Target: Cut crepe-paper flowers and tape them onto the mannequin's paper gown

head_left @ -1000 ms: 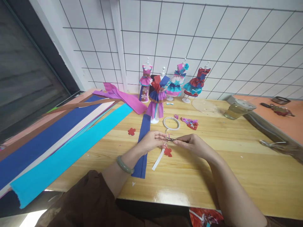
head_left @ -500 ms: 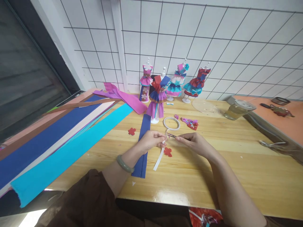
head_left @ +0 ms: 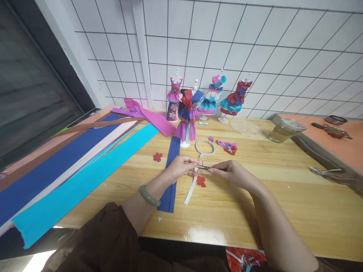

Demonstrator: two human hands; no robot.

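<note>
White tiled wall (head_left: 221, 22) behind wooden table (head_left: 272, 219). Left hand (head_left: 179, 168): fingertips together, clamped on narrow white strip (head_left: 190, 193), free end hanging toward table front. Right hand (head_left: 234, 173): closed on slim metal tool (head_left: 204, 167), tip at left fingers; whether tool blades are apart, can't tell. Red flower cutout (head_left: 201, 181) just beside strip, second cutout (head_left: 157, 156) farther left, both loose, unattached. Tape roll (head_left: 205, 154) just beyond hands. Blue crepe strip (head_left: 170, 194) under left forearm. Behind, four dress forms, already clothed; strip's cut state unclear.
</note>
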